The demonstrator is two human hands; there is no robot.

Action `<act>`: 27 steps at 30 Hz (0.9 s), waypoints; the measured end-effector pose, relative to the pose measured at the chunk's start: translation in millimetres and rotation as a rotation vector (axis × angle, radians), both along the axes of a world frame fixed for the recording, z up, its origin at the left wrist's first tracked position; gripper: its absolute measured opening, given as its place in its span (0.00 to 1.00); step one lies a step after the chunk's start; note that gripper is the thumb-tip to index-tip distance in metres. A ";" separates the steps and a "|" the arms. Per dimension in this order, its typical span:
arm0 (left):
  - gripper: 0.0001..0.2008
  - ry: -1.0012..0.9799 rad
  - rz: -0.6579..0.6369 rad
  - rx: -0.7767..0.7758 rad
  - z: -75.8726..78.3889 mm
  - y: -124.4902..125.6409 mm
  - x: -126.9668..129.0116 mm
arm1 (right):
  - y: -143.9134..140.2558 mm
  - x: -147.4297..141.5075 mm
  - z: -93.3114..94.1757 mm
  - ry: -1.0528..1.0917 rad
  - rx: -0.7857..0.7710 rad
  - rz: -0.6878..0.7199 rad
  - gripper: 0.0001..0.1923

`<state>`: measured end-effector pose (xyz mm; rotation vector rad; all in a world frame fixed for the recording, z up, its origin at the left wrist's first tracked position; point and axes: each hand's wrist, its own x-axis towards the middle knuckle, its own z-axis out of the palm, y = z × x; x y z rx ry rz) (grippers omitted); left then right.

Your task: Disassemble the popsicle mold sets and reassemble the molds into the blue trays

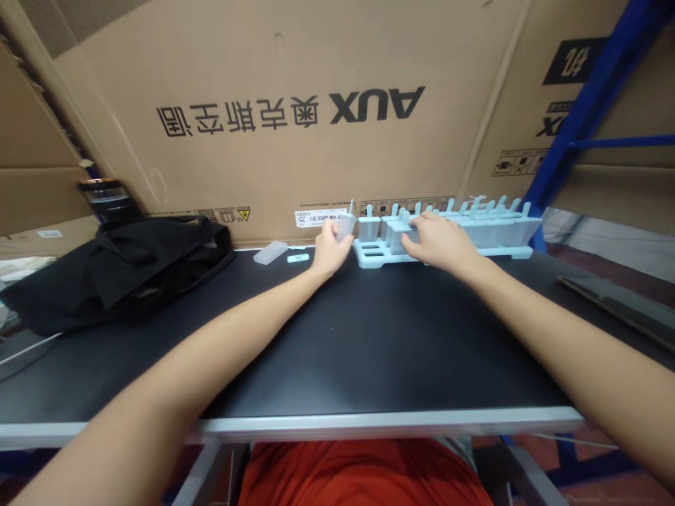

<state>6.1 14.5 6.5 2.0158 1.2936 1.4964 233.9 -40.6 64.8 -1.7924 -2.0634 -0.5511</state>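
A light-blue popsicle mold rack [372,261] stands along the back of the black table, holding several molds with upright stick handles. My left hand [331,249] is closed around a translucent popsicle mold [345,226], lifted just left of the rack, its thin stick pointing up. My right hand [440,239] grips a popsicle mold [399,239] seated near the rack's left part, thumb on its near side; some fingertips are hidden. To the left of my left hand, a clear mold cup [271,253] lies on its side beside a small light-blue stick lid [298,258].
A black bag [116,267] lies on the left of the table, with a dark jar [104,197] behind it. Large cardboard boxes [274,169] form a wall at the back. A blue metal post [585,105] and a dark flat panel [616,306] are at right.
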 end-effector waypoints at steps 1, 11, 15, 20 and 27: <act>0.08 -0.011 -0.022 -0.009 -1.5 -7.3 -13.8 | -0.8 0.6 1.1 0.033 0.038 0.015 0.23; 0.25 0.736 -0.135 0.062 11.2 -83.4 -122.9 | -35.4 -68.4 -20.8 0.575 -0.120 0.738 0.14; 0.29 0.908 -0.221 0.076 18.9 -78.5 -112.7 | -44.4 -96.7 -40.5 0.637 -0.360 0.850 0.16; 0.31 0.986 -0.321 0.082 18.1 -74.6 -111.6 | -35.3 -97.3 -47.9 0.746 -0.456 0.834 0.11; 0.34 0.970 -0.068 0.016 17.5 -61.8 -130.0 | -22.4 -82.3 -47.8 0.988 -0.331 0.738 0.11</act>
